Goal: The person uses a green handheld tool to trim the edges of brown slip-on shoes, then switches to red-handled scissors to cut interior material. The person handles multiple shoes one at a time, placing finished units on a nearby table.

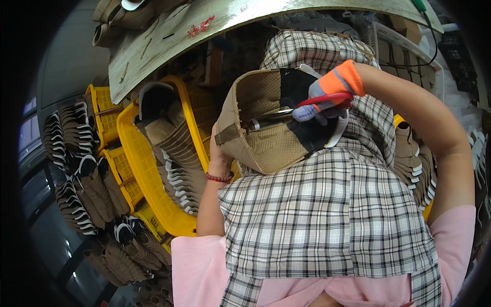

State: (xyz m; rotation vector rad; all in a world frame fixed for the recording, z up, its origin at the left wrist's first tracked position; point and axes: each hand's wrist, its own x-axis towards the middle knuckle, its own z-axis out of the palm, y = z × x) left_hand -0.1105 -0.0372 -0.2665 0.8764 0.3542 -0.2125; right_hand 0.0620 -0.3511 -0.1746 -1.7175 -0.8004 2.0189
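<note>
A tan boot upper [264, 149] with a dimpled lining, a black inner section and a white edge lies tilted over the plaid apron [291, 215], its opening facing up. My bare left hand [218, 153] grips its outer side, with the fingers hidden behind it. My right hand [324, 98], in an orange and grey glove, holds scissors [324, 99] by their red handles. The metal blades reach down inside the upper, near the lining. Whether the tips touch anything I cannot tell.
A yellow plastic basket [155, 192] at left holds stacked boot uppers [172, 142]. More stacks [76, 130] stand beyond it, by smaller yellow baskets [105, 115]. A worn tabletop [172, 50] spans the top. At right are a white crate [406, 42] and further uppers [410, 153].
</note>
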